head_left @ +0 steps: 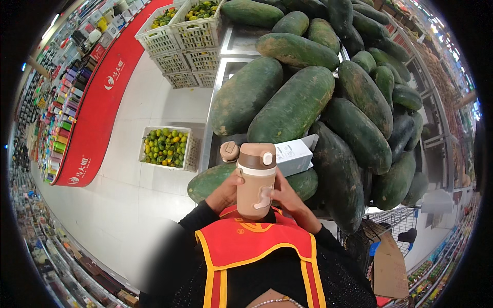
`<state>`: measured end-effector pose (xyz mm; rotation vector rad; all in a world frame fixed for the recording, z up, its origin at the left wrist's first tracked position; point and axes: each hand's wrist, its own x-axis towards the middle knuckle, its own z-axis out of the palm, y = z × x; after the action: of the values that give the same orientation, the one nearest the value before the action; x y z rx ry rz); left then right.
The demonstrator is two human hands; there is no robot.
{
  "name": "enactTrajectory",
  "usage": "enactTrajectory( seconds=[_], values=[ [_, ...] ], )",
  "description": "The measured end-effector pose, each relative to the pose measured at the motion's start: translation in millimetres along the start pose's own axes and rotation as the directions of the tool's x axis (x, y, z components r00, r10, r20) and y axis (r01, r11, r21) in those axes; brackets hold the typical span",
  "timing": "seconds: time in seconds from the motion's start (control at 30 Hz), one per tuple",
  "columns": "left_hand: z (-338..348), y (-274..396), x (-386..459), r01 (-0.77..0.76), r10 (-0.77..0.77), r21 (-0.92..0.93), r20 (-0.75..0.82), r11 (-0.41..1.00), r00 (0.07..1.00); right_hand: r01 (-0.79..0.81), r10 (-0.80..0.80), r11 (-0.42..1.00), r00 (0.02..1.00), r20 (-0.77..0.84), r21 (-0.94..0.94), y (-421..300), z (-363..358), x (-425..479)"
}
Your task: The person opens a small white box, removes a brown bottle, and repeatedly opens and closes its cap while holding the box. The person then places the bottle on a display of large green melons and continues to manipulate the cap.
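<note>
A tan insulated bottle [252,192] with a brown flip-top lid and a white button stands upright between both of my hands, in front of the red apron. My left hand [227,190] grips its left side near the white collar. On the right side, my right hand [287,194] holds it, the fingers by a pale figure on the bottle's wall. Just beyond is a second tan lid [230,151]. An opened white and pale blue cardboard box [294,156] lies on the winter melons behind the bottle.
Large green winter melons [292,104] are heaped on a metal display. To the left, a white crate [188,150] of green and yellow citrus stands on the floor, with stacked crates [165,40] farther back. A wire cart [408,227] holding cardboard [391,265] is at lower right.
</note>
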<state>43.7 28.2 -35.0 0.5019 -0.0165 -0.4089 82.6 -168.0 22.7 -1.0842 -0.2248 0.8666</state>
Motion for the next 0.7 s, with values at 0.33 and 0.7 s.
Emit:
enactTrajectory(
  seconds=[0.33, 0.7],
  values=[
    [42.4, 10.6, -21.2, -0.112, 0.286, 0.606, -0.2, 0.788, 0.937, 0.031, -0.067, 0.973, 0.986, -0.151, -0.228, 33.3, 10.6, -14.5],
    [72.3, 18.4, -33.8, -0.056, 0.321, 0.658, -0.289, 0.751, 0.902, -0.056, -0.051, 0.897, 0.972, -0.229, -0.438, 29.9, 40.8, -31.6]
  ],
)
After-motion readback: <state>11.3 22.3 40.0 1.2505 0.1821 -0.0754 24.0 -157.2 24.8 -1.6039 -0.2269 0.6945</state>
